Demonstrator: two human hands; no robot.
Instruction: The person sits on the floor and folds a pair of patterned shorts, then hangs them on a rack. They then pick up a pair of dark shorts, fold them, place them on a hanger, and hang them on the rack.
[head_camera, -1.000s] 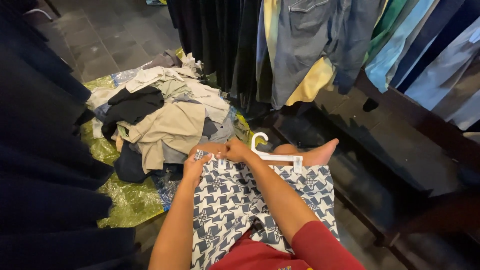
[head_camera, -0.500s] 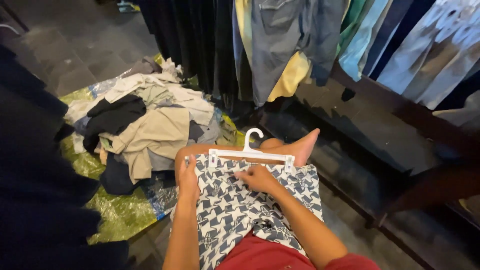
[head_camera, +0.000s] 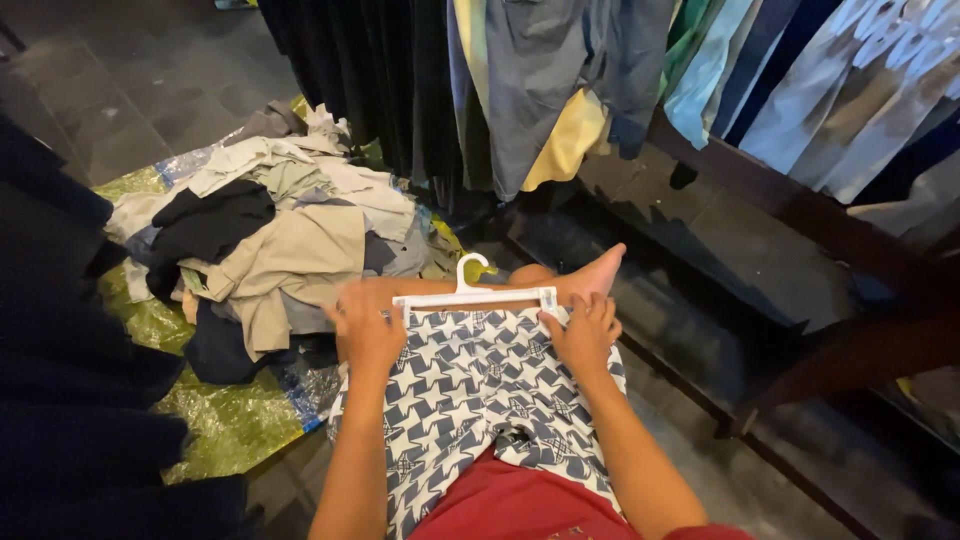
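The white clip hanger (head_camera: 472, 297) lay crosswise over the person's lap, its long axis running left to right and its hook pointing away toward the hanging clothes (head_camera: 560, 90). The patterned shorts (head_camera: 470, 390) spread from it back toward the body. The left hand (head_camera: 368, 330) closed its grip over the hanger's left end and the waistband; the right hand (head_camera: 583, 330) pinched the right end. Each hand sat equally near its own clip. A heap of garments (head_camera: 260, 240) lay on the floor to the left.

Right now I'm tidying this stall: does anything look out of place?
Yes: a loose heap of beige, white and black clothes lies crumpled on a green plastic sheet on the floor, unlike the hung garments.
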